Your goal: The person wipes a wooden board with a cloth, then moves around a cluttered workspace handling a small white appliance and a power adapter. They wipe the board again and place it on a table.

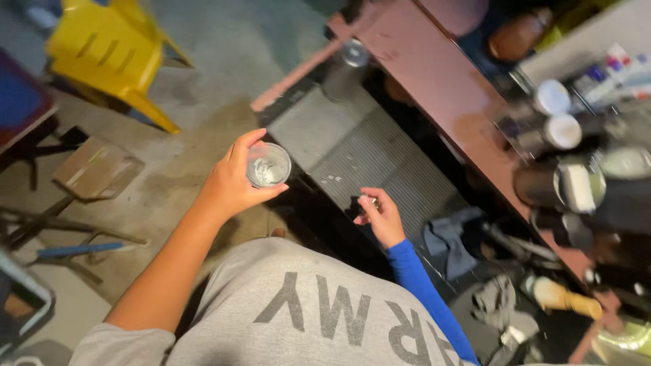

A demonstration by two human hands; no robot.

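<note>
There are two hands [234, 183] [381, 217], one small clear cup [268, 165], one yellow plastic chair [112, 51], two white-capped cans [550, 97] [562, 131].

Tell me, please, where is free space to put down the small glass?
The ribbed grey panel between left hand with the glass and right hand is mostly bare. The reddish-brown ledge is bare too. The cans at right are crowded.
</note>
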